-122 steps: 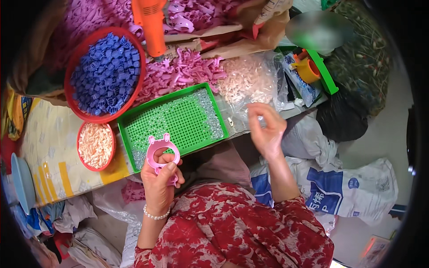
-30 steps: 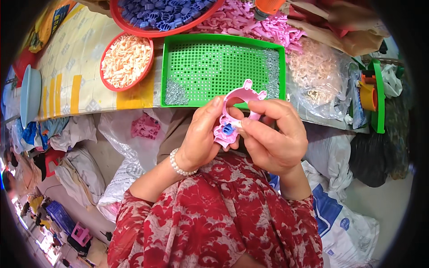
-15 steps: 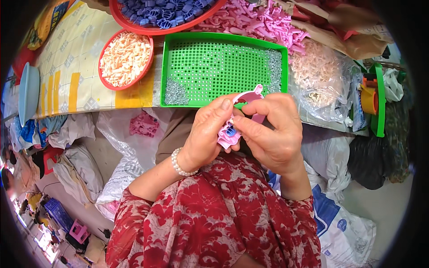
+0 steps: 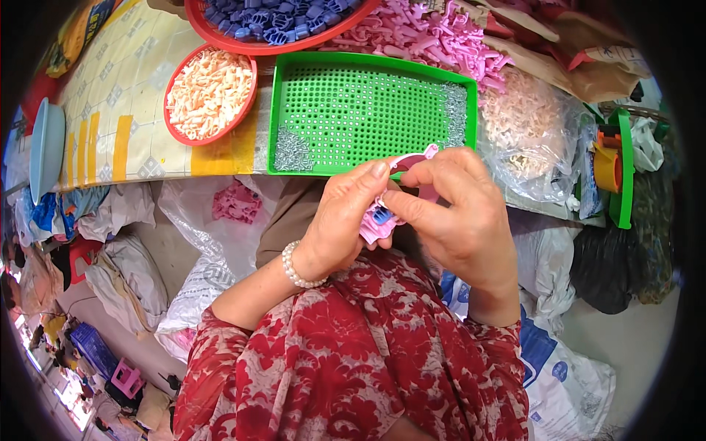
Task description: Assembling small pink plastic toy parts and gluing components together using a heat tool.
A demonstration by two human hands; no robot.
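In front of my lap, my left hand (image 4: 340,213) is closed around a pink plastic part (image 4: 373,231) with a curved arm at its top. A small blue plastic piece (image 4: 382,214) sits inside the pink part. My right hand (image 4: 471,220) pinches at the same part from the right, its thumb and forefinger bent against it. Whether something tiny lies between those fingertips is hidden. Just beyond my hands lies a green perforated tray (image 4: 368,170), with small metal screws (image 4: 293,152) heaped in its near left corner and more along its right side.
A red basket (image 4: 170,121) holds cream pieces; a larger one (image 4: 279,48) holds blue pieces. Pink parts (image 4: 441,44) pile up behind the tray. A clear bag (image 4: 526,132) of pale pieces is at right, beside an upright green tray (image 4: 625,169). Sacks (image 4: 559,382) lie below the table.
My right hand has shifted slightly right and its fingers have turned a little at the pink part. The left hand keeps its hold almost unchanged. The whole view has moved slightly.
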